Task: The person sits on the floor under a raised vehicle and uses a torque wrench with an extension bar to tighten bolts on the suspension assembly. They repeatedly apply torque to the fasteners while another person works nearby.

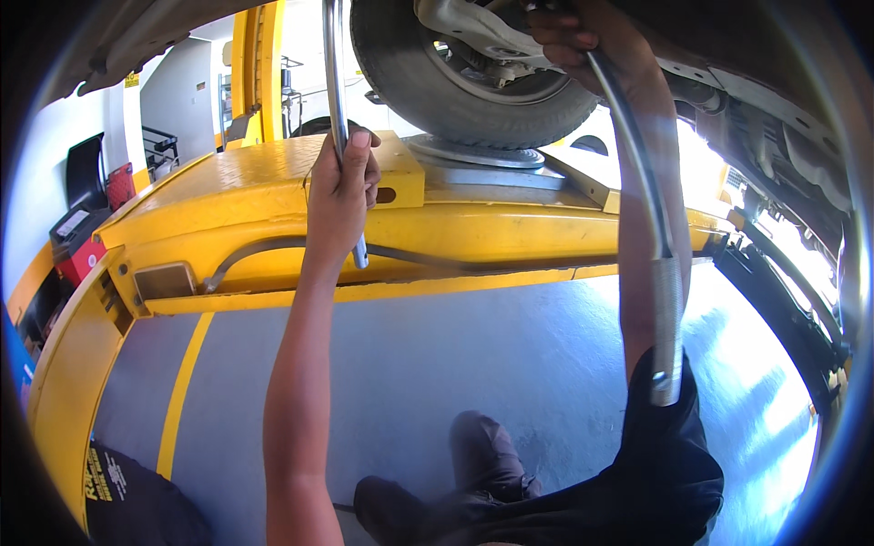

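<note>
My left hand point(344, 177) is closed around a smooth, shiny steel bar point(334, 68). The bar stands nearly upright; its lower end pokes out below my fist and its top runs out of view. Higher up on the right, my right hand point(583, 41) is wrapped round a long steel wrench with a knurled grip point(645, 182). The grip end hangs down in front of my right forearm, while the wrench's head is lost in the dark at the top edge. Beside that hand are a car's suspension arm point(482, 27) and a tire point(391, 77).
The tire rests on a round metal turn plate point(473, 153) on a yellow lift runway point(228, 191). A dark hose point(264, 244) runs along the runway's side. Vehicle underbody point(774, 109) hangs overhead at right. Another person's dark-clothed shoulder point(146, 500) shows at lower left.
</note>
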